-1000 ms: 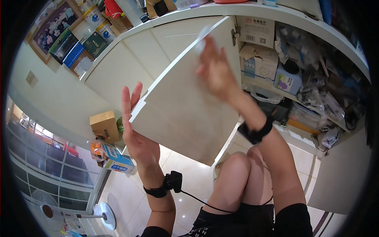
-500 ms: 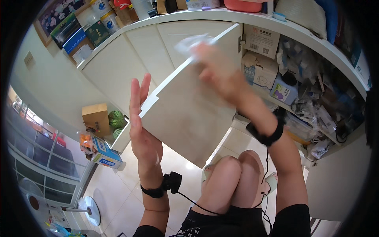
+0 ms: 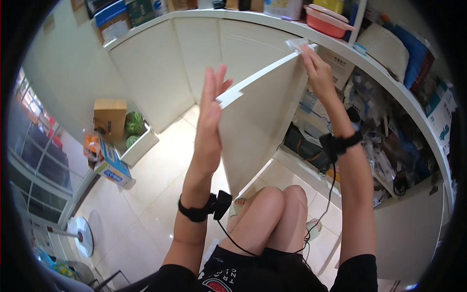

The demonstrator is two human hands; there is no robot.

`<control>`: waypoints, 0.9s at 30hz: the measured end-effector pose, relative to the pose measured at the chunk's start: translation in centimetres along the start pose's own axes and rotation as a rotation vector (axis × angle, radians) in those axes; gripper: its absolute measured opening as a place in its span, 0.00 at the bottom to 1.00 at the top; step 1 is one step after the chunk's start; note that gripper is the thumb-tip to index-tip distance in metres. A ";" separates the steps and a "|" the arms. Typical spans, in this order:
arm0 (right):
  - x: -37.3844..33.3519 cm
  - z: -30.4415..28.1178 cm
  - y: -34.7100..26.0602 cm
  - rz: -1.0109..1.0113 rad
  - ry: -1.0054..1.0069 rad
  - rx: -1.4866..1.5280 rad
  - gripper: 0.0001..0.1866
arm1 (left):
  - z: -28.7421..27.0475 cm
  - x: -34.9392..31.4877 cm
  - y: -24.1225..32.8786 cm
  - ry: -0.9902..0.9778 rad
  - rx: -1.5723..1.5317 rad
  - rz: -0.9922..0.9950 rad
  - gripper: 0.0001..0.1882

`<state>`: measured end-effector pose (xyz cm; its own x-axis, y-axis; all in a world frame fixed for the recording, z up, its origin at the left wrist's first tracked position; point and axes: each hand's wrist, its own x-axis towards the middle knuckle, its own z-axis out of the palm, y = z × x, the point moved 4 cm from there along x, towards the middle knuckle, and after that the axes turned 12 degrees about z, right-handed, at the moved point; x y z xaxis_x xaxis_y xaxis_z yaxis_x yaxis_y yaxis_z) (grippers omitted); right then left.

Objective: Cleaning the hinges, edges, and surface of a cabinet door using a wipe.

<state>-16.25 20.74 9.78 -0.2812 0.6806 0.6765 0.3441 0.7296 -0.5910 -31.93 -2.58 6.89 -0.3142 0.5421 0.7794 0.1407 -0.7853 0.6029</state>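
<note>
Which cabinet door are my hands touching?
The central open cabinet door, between your left hand and right hand; neither touches the closed doors further left or the open door at lower right.

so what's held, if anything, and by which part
The right hand holds a white wipe at the top edge of the cabinet door, held part beneath the fingers. The left hand is at the door's outer edge, fingers straight, no clear grip.

Pink tub on white countertop
</note>
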 end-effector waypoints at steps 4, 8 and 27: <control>-6.0 1.6 -8.5 -0.231 -0.089 0.050 0.15 | 0.1 -0.1 0.2 -0.042 0.013 0.052 0.35; -10.5 2.5 -15.5 -0.384 -0.151 0.144 0.13 | 0.1 -0.2 0.4 -0.087 0.004 0.087 0.35; -13.4 1.2 -17.7 -0.558 0.014 0.077 0.11 | 1.6 -0.9 1.2 -0.008 -0.092 0.074 0.51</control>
<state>-19.65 -1.23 10.62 -0.3901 0.1897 0.9010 0.0800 0.9818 -0.1721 -29.98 -3.54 7.18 -0.2991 0.4837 0.8226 0.0768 -0.8470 0.5260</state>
